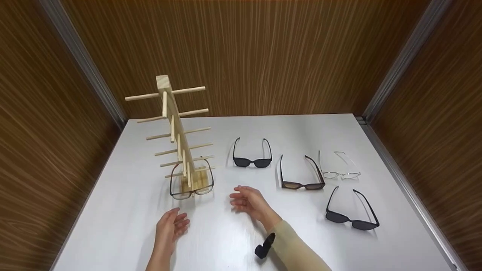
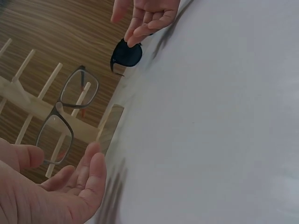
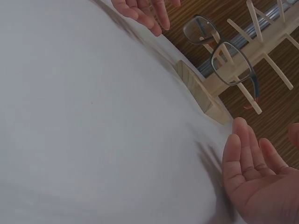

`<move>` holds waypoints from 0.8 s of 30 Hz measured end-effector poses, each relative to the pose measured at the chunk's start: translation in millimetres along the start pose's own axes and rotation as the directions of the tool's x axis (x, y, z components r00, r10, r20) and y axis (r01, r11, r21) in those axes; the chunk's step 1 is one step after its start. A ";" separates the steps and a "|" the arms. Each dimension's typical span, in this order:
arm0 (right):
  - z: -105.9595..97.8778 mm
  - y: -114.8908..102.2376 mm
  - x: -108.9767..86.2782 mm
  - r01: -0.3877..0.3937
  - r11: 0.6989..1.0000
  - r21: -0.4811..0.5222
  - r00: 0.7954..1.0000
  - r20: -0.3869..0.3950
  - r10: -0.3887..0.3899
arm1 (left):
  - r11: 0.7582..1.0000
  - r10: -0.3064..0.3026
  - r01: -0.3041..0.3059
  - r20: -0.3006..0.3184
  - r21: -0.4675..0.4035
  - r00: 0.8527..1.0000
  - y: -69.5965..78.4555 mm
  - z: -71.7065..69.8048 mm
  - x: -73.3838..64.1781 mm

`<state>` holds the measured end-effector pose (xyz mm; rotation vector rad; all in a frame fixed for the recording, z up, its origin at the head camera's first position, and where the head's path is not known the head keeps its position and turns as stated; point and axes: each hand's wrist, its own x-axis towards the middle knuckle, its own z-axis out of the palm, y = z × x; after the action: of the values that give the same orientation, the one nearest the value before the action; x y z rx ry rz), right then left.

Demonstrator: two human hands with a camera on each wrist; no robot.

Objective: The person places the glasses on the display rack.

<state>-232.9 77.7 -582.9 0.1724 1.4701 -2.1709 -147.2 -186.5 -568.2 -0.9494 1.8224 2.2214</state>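
Observation:
A pair of dark-framed clear eyeglasses (image 1: 182, 195) hangs low on the front of a wooden peg rack (image 1: 180, 139), its temples reaching back past the pegs. Just in front of the rack is my left hand (image 1: 169, 227), fingers loosely bent and holding nothing. My right hand (image 1: 250, 203) hovers to the right of the rack's base, also relaxed with nothing in it. Both palms face inward, apart from the eyeglasses (image 2: 54, 109). In the right wrist view the eyeglasses (image 3: 232, 63) sit on the pegs above the wooden base (image 3: 201, 93).
On the white table (image 1: 211, 244) lie black sunglasses (image 1: 252, 162) behind my right hand. Further right are brown-tinted sunglasses (image 1: 303, 186), thin metal-framed eyeglasses (image 1: 341, 175) and another black pair of sunglasses (image 1: 352, 221). Wood-grain panels (image 1: 263, 56) enclose the back and sides.

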 end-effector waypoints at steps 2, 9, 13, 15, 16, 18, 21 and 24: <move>-3.5 -1.4 -2.3 0.004 1.000 0.003 1.000 0.004 -0.004 | 1.000 0.011 -0.011 0.017 0.001 1.000 -0.4 1.9 -2.4; -16.8 -4.6 -11.9 0.011 1.000 0.013 1.000 0.012 -0.012 | 0.999 -0.049 0.048 0.017 0.008 0.999 -1.4 11.3 -4.3; -24.2 -3.6 -17.6 0.016 1.000 0.016 1.000 0.019 -0.016 | 0.998 -0.056 0.056 0.051 0.005 0.997 -3.8 14.3 -7.8; -26.8 -2.9 -20.2 0.015 1.000 0.021 1.000 0.018 -0.015 | 0.999 -0.044 0.045 0.075 -0.004 0.996 -5.7 15.4 -10.3; -28.0 -2.7 -21.8 0.015 1.000 0.021 1.000 0.020 -0.016 | 0.999 -0.041 0.042 0.080 -0.007 0.996 -6.4 16.3 -11.2; -30.4 -2.6 -24.6 0.017 1.000 0.022 1.000 0.022 -0.018 | 0.999 -0.040 0.041 0.092 -0.009 0.995 -7.3 18.2 -12.5; -33.5 -3.2 -28.6 0.018 1.000 0.017 1.000 0.020 -0.019 | 0.999 -0.034 0.035 0.104 -0.005 0.994 -9.4 21.5 -12.9; -37.0 -3.5 -31.4 0.026 1.000 0.008 0.999 0.024 -0.027 | 1.000 -0.022 0.024 0.125 -0.014 0.992 -11.2 24.1 -14.2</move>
<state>-213.9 122.5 -583.2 0.1292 1.4587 -2.1920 -140.1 -157.2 -568.2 -0.8099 1.7351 2.2300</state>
